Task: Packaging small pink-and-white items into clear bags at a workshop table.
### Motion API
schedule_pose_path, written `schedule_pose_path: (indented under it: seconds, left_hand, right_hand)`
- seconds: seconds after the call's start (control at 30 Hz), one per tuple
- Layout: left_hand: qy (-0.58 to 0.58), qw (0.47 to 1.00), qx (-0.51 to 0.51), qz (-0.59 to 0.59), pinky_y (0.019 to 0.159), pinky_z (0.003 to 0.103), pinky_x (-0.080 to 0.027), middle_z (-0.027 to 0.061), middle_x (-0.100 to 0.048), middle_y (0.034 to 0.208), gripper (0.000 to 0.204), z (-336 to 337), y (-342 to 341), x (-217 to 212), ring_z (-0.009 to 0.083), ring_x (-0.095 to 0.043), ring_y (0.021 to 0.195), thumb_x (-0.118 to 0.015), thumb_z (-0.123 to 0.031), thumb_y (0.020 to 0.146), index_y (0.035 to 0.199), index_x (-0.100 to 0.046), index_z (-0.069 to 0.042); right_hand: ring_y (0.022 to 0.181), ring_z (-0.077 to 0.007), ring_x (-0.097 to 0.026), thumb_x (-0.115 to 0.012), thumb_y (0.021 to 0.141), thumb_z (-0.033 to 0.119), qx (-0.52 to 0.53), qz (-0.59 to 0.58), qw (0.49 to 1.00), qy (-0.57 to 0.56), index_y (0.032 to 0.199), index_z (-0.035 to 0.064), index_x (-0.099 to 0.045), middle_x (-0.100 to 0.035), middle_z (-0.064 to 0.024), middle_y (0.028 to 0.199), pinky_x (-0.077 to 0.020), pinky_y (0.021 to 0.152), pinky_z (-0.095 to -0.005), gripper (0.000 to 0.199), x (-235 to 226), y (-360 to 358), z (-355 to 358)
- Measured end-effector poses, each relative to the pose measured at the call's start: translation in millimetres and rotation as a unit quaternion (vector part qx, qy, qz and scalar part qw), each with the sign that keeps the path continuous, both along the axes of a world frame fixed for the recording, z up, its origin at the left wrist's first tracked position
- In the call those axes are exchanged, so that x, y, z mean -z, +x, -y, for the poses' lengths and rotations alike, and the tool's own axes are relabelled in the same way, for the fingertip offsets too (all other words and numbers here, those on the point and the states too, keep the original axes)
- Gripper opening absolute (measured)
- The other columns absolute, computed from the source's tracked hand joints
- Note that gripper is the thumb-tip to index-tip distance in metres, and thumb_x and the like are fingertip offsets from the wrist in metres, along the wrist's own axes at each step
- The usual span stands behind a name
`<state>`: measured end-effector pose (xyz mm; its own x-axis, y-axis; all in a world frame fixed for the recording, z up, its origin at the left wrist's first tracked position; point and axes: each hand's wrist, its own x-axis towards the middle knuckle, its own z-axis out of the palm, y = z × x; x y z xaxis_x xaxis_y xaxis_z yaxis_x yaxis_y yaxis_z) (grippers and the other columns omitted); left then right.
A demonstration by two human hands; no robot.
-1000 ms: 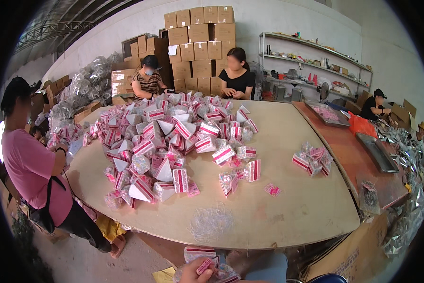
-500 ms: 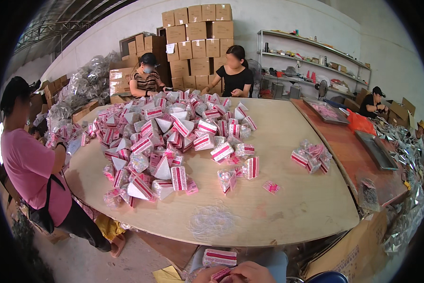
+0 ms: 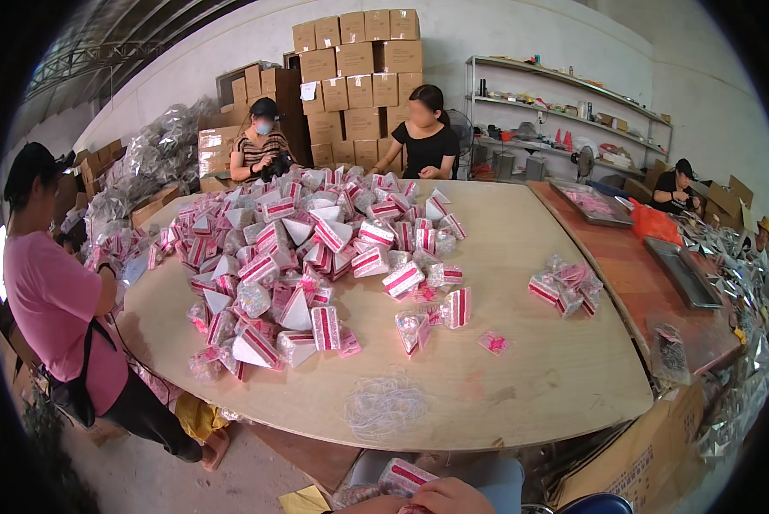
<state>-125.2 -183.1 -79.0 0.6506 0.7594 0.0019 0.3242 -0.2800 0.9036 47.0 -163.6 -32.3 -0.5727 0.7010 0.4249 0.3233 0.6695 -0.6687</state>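
Head view: the right hand (image 3: 450, 496) was curled, the left hand (image 3: 378, 505) mostly hidden, their hold impossible to tell; a pink-striped wedge pack (image 3: 407, 474) sat just beyond, above blue-clad legs (image 3: 506, 484), and might slip if those shifted.

The wearer's body shows only along the lower edge of the frame, right of the lower left and up to the lower centre. Both hands are bare. The right hand (image 3: 450, 496) shows as a broad, rounded shape with its lower part cut off by the frame. Of the left hand (image 3: 372, 506) only a narrow strip is visible, its details too small to tell. The trousers (image 3: 502, 483) are pale blue with a greyish cast, plain where they show, smooth and rounded over the right knee. A smaller patch of the same pale cloth covers the left knee (image 3: 365, 468).
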Motion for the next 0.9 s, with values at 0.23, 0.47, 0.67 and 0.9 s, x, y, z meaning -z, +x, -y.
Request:
schedule_pose_path:
  seconds: [0.23, 0.47, 0.67, 0.9]
  left_hand:
    - [-0.113, 0.99, -0.081, 0.025, 0.067, 0.035, -0.047, 0.0147, -0.062, 0.085, 0.018, 2.7, 5.6, -17.6, 0.027, -0.06, 0.077, -0.057, -0.016, 0.075, 0.09, -0.06, -0.007]
    - [-0.091, 0.991, -0.1, -0.02, 0.07, 0.036, -0.047, 0.0171, -0.062, 0.094, 0.027, 5.8, 12.1, -12.5, 0.0329, -0.059, 0.084, -0.055, -0.018, 0.077, 0.102, -0.057, -0.007]
    - [-0.187, 0.95, -0.194, 0.158, 0.078, 0.03, -0.047, 0.0113, -0.061, 0.105, 0.033, 11.3, 33.6, 11.4, 0.0226, -0.058, 0.095, -0.055, -0.007, 0.08, 0.113, -0.053, -0.006]
    - [-0.232, 0.901, -0.225, 0.288, 0.083, 0.028, -0.045, 0.0059, -0.057, 0.11, 0.038, 14.8, 40.7, 40.1, 0.0152, -0.053, 0.1, -0.054, 0.002, 0.082, 0.119, -0.049, -0.004]
  right_hand:
    - [0.08, -0.0343, -0.054, -0.06, 0.067, 0.008, 0.007, 0.032, 0.998, 0.044, 0.076, 0.0024, -0.053, -0.057, -0.0157, 0.084, -0.0456, 0.069, -0.0406, 0.013, -1.1, -0.2, -1.2]
    - [0.076, -0.0331, -0.056, -0.055, 0.071, 0.007, 0.028, 0.097, 0.995, 0.014, 0.082, 0.0021, -0.054, -0.057, -0.0161, 0.085, -0.046, 0.068, -0.04, 0.012, 5.9, -1.2, -0.2]
    - [0.072, -0.0308, -0.057, -0.054, 0.074, 0.009, 0.029, 0.169, 0.985, 0.012, 0.086, 0.0033, -0.054, -0.058, -0.0143, 0.081, -0.0458, 0.063, -0.0392, 0.014, 11.5, -0.9, -4.8]
    - [0.057, -0.0311, -0.056, -0.054, 0.075, 0.011, 0.076, 0.13, 0.985, 0.079, 0.084, 0.0071, -0.054, -0.059, -0.0114, 0.071, -0.0449, 0.052, -0.0403, 0.009, 16.2, -5.4, -4.0]
